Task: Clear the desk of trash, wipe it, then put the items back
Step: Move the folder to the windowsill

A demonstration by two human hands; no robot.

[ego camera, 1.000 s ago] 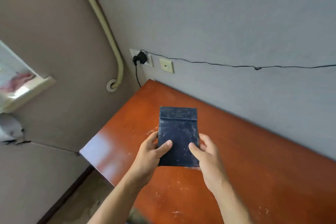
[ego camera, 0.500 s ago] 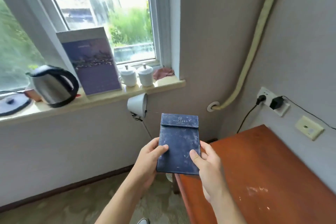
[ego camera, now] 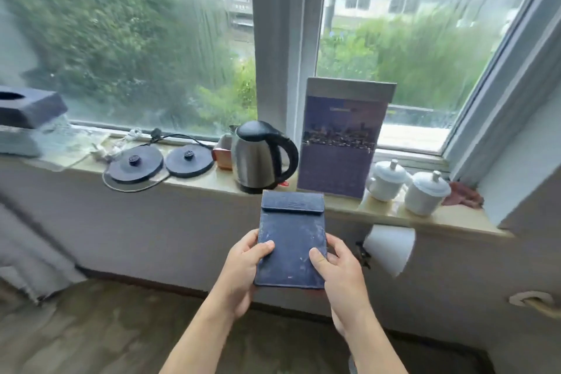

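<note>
One pouch (ego camera: 292, 240), two hands' grip.

We see a dark navy-blue pouch (ego camera: 291, 240), its face mottled with pale scuffs, and on the beige, glossy windowsill (ego camera: 343, 206) a kettle (ego camera: 258, 158) of brushed silver with a black lid and handle, beside two round black kettle bases (ego camera: 161, 162). Next to them we find a booklet (ego camera: 340, 143) grey at the top and purple-blue below with a dark skyline band, two plain white lidded cups (ego camera: 406, 185), a reddish-brown cloth (ego camera: 464, 196) and a small red-brown box (ego camera: 223, 155). At the far left we note a dark blue-grey tissue box (ego camera: 28, 109), and beneath the sill a white lampshade (ego camera: 390, 244) against the light grey wall (ego camera: 151, 228).
</note>
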